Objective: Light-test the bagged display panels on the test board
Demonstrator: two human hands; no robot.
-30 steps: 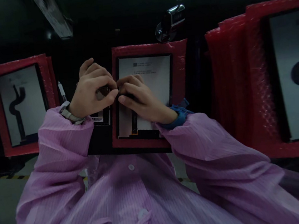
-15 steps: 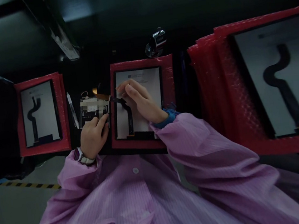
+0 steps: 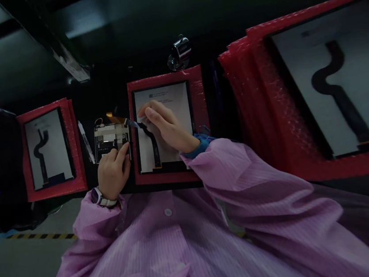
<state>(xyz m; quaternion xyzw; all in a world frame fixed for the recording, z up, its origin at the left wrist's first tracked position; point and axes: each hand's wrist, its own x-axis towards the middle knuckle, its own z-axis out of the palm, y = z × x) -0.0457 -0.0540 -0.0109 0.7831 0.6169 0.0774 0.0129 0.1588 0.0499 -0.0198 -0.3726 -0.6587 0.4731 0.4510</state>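
Observation:
My left hand (image 3: 112, 173) rests at the lower right of a small circuit board (image 3: 108, 137) with tape across it. Its index finger is stretched onto the board's right edge, the other fingers bent; I see nothing held. My right hand (image 3: 168, 127) hovers over a display panel (image 3: 178, 97), fingers extended and thumb apart, with no object visible in it. Below its fingertips a black flex cable (image 3: 154, 146) runs up the panel's back and bends left to the board. An orange flex strip (image 3: 115, 118) sticks out at the board's top right.
Red bubble wrap (image 3: 198, 97) lies under the middle panel. Another panel (image 3: 53, 158) on red wrap is at left, and a larger one (image 3: 296, 68) tops a red stack at right. A white pen (image 3: 86, 142) lies left of the board. Behind stands a chrome tally counter (image 3: 181, 52).
The view has shifted, so the middle and right-hand things appear farther left. Both hands keep nearly the same pose at the board and panel. The cable's bent end now catches bluish light.

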